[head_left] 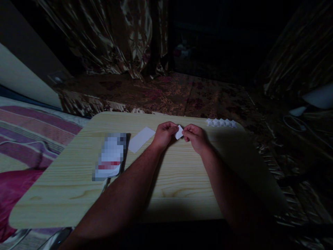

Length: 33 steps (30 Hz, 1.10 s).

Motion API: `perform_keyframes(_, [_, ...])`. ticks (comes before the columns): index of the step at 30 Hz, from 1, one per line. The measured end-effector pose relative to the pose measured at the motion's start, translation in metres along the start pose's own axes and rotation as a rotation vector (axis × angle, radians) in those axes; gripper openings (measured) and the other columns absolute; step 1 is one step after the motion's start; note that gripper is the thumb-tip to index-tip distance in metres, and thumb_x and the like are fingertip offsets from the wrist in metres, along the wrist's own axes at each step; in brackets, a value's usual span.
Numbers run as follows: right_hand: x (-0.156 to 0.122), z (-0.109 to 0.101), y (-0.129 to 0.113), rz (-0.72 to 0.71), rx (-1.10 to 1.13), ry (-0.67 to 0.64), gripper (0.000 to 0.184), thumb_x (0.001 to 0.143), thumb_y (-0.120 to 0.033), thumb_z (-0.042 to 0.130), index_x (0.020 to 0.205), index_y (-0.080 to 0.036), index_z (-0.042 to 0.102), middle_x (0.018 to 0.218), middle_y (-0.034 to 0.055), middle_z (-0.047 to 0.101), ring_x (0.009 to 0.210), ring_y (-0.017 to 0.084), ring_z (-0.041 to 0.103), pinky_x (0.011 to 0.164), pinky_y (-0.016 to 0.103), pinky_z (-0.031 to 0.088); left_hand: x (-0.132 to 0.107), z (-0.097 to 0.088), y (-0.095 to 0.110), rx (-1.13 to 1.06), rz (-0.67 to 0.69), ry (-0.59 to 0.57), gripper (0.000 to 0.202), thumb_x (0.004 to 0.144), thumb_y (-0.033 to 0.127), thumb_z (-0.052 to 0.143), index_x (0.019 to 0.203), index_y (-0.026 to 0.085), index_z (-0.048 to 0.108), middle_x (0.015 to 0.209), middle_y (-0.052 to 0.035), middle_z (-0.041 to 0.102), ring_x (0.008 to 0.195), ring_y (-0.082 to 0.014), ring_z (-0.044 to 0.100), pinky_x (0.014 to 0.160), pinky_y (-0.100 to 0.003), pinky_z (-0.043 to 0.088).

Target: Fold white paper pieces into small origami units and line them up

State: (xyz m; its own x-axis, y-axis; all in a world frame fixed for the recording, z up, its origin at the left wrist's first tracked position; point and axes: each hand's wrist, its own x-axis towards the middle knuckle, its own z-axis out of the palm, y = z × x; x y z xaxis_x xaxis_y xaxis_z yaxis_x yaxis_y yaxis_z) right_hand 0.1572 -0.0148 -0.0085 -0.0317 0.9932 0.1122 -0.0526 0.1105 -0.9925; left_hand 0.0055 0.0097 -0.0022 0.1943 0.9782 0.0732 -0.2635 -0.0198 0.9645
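Note:
A small white piece of paper (pixel 179 133), roughly square, is held up between my two hands over the wooden table. My left hand (pixel 165 134) pinches it at its left side with thumb and fingers. At its right edge, my right hand (pixel 194 136) closes thumb and forefinger on the paper. Left of my left hand lies a flat white paper sheet (pixel 142 139), set at a slant. Beyond my right hand, several small white folded paper shapes (pixel 221 123) stand in a row near the far edge.
The light wooden table (pixel 182 187) has rounded corners. On its left lies a blurred phone-like item (pixel 111 156) with a cable below it. A striped bed cover (pixel 15 128) is at the left, patterned curtains (pixel 135 38) hang behind, and a lamp (pixel 318 97) stands at the right.

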Motion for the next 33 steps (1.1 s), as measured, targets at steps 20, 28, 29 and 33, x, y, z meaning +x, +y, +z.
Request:
perform_keyframes(20, [0.0010, -0.0001, 0.0016, -0.012, 0.011, 0.006, 0.018, 0.071, -0.032, 0.067, 0.071, -0.019, 0.054, 0.049, -0.0063, 0.050, 0.043, 0.008, 0.041, 0.045, 0.023, 0.030, 0.0002, 0.0009, -0.0010, 0.041, 0.033, -0.005, 0.017, 0.067, 0.030, 0.068, 0.068, 0.015, 0.060, 0.052, 0.0023, 0.053, 0.046, -0.0080, 0.042, 0.046, -0.023, 0.031])
perform_keyframes(28, [0.0004, 0.0000, 0.0015, -0.016, 0.011, 0.003, 0.016, 0.071, -0.029, 0.067, 0.071, -0.019, 0.055, 0.048, -0.0064, 0.050, 0.043, 0.008, 0.041, 0.045, 0.023, 0.030, 0.0003, 0.0010, -0.0011, 0.063, 0.015, -0.009, 0.015, 0.067, 0.028, 0.067, 0.071, 0.014, 0.062, 0.054, 0.0029, 0.055, 0.047, -0.0081, 0.044, 0.047, -0.022, 0.032])
perform_keyframes(29, [0.0004, 0.0001, 0.0014, -0.015, 0.012, 0.004, 0.016, 0.071, -0.029, 0.067, 0.071, -0.019, 0.055, 0.048, -0.0065, 0.050, 0.043, 0.008, 0.041, 0.045, 0.023, 0.029, 0.0002, 0.0012, -0.0008, 0.059, 0.017, -0.011, 0.015, 0.067, 0.028, 0.067, 0.071, 0.014, 0.062, 0.054, 0.0030, 0.055, 0.047, -0.0081, 0.044, 0.047, -0.022, 0.032])
perform_keyframes(33, [0.0006, 0.0003, 0.0012, -0.005, 0.020, 0.001, 0.016, 0.070, -0.029, 0.067, 0.071, -0.019, 0.054, 0.048, -0.0065, 0.050, 0.044, 0.008, 0.041, 0.045, 0.023, 0.029, 0.0000, 0.0018, -0.0004, 0.045, 0.013, -0.008, 0.014, 0.067, 0.027, 0.066, 0.071, 0.014, 0.061, 0.053, 0.0032, 0.054, 0.046, -0.0082, 0.043, 0.047, -0.023, 0.032])
